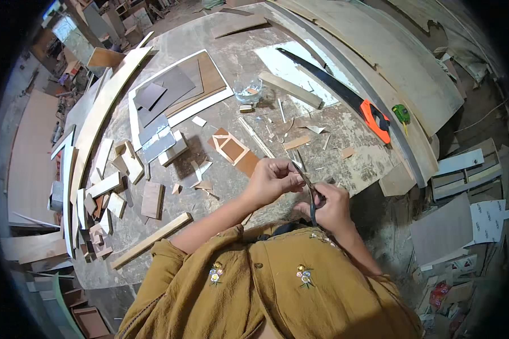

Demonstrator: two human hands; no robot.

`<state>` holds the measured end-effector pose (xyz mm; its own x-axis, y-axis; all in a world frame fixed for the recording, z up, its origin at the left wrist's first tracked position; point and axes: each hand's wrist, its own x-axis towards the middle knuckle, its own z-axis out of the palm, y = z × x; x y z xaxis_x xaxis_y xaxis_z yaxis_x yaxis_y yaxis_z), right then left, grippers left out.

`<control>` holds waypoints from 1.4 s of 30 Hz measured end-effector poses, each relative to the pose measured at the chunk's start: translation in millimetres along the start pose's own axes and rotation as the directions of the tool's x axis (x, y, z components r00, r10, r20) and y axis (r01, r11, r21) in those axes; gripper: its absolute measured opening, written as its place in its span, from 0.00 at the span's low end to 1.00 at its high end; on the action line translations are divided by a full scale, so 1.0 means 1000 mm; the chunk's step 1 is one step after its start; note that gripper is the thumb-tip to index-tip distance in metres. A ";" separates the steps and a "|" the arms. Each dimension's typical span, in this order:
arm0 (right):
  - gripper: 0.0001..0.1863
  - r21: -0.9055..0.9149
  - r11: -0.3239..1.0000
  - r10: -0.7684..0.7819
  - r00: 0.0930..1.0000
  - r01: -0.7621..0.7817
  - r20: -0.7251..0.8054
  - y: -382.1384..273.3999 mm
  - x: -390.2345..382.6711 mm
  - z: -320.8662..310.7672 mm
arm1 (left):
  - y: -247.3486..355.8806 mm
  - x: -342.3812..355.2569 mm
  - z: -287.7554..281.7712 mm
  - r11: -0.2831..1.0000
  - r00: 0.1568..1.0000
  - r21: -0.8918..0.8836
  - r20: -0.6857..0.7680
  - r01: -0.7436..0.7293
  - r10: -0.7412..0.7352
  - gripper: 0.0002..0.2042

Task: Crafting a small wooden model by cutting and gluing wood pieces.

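My right hand (331,206) is closed round the handles of a pair of scissors (305,178), with the blades pointing up and away from me over the table's near edge. Close to the blades, my left hand (272,179) is closed in a pinch; what its fingers hold is too small to make out. Just beyond my left hand lies a brown strip (246,164) with a small frame of pale wood strips (231,148) on it. Scraps of thin veneer (297,142) are scattered past the scissors.
A handsaw (373,120) with an orange handle lies at the right, near a green tape measure (401,113). A clear bowl (247,89) stands mid-table. Laminate sheets (169,87), a phone (159,144) propped on a block and several wood offcuts (152,199) occupy the left.
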<state>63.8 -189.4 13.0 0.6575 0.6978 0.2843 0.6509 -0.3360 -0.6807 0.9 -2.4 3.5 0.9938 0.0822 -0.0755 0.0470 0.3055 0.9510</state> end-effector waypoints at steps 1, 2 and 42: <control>0.22 0.000 1.000 0.001 1.000 -0.001 -0.001 0.000 0.001 0.000 | 0.003 0.000 0.000 1.000 1.000 -0.007 0.010 -0.005 0.005 0.04; 0.26 -0.003 1.000 -0.026 0.999 0.026 -0.029 -0.001 0.003 0.000 | 0.006 0.000 0.004 1.000 1.000 -0.022 -0.003 -0.011 0.011 0.03; 0.13 -0.654 0.701 0.444 0.892 -0.286 0.086 0.084 0.057 -0.004 | -0.005 0.002 -0.031 0.999 0.973 -0.010 -0.229 0.041 -0.042 0.15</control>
<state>157.1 -180.6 -25.2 0.8427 0.5276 -0.1067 0.5164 -0.8484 -0.1165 -0.1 25.6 -10.7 0.9414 0.2842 -0.1818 0.0865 0.3177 0.9442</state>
